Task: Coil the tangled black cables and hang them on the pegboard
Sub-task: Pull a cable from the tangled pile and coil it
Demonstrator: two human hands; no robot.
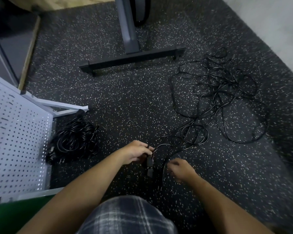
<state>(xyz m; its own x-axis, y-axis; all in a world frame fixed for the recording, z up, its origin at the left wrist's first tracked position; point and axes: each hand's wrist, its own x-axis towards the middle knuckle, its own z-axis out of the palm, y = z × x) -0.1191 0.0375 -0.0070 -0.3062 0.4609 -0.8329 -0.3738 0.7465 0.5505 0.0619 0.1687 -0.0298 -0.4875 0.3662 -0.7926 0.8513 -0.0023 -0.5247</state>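
The left hand (137, 153) grips a black plug (149, 163), and the right hand (179, 169) pinches the cable (166, 162) just beside it. The tangle (218, 95) sprawls ahead and rightward (nearer the right hand), its slack trailing back toward both hands. The pegboard (15, 132) stands to the left.

Grey stand foot (150, 55) on speckled dark floor (125, 107), pale wall (269, 22) at right.
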